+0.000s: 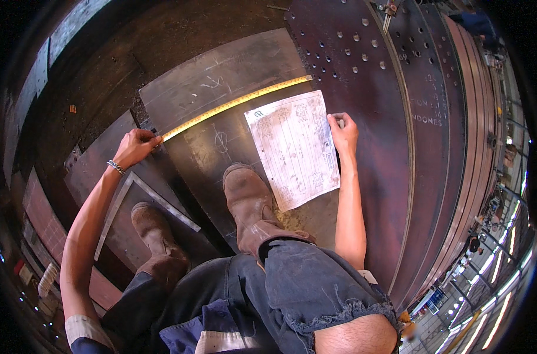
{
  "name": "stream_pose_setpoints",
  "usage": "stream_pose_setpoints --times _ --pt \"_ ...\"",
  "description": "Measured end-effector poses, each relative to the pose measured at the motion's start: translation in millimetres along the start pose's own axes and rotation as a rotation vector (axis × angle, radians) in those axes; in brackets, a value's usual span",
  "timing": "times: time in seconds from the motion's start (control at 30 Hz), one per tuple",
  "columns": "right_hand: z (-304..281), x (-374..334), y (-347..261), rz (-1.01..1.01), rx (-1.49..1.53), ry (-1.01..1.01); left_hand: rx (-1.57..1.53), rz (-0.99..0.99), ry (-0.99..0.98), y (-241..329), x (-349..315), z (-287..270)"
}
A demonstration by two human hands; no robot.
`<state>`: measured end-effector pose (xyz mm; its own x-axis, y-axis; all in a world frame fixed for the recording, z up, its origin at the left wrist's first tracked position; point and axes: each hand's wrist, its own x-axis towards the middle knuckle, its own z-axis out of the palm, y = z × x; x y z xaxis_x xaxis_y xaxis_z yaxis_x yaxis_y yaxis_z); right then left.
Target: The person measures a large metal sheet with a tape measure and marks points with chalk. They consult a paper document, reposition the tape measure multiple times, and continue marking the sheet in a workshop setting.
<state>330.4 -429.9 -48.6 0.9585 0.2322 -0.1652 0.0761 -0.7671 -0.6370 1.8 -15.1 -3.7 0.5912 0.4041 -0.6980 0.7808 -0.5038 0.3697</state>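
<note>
A yellow tape measure [239, 105] stretches slantwise across a bare steel plate [221, 59]. My left hand [137, 147], with a chain bracelet at the wrist, is closed on the tape's left end. The far end of the blade lies near the plate's right edge. A worn, stained drawing sheet [295, 150] with printed lines is in front of my right hand [344, 133]. That hand's fingers are curled and pinch the sheet's right edge. Something small and pale shows between the fingers, too small to name. Chalk marks [221, 141] show on the steel near the tape.
My brown boots [246, 192] stand on the steel. A flat metal angle frame [165, 203] lies around the left boot. Stacked dark red plates [375, 135] rise on the right, some with drilled holes. More plates [41, 200] lie at the left.
</note>
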Motion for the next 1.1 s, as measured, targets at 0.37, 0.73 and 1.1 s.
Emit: stream_pose_setpoints --times 0.37,0.73,1.1 --pt "2 0 0 0.005 -0.011 -0.021 -0.004 0.029 0.050 -13 7 8" --pt "3 0 3 -0.012 0.008 -0.024 -0.029 -0.007 0.013 -9 6 6" --pt "4 1 -1 0.008 0.003 -0.015 0.002 -0.026 -0.007 -4 3 3"
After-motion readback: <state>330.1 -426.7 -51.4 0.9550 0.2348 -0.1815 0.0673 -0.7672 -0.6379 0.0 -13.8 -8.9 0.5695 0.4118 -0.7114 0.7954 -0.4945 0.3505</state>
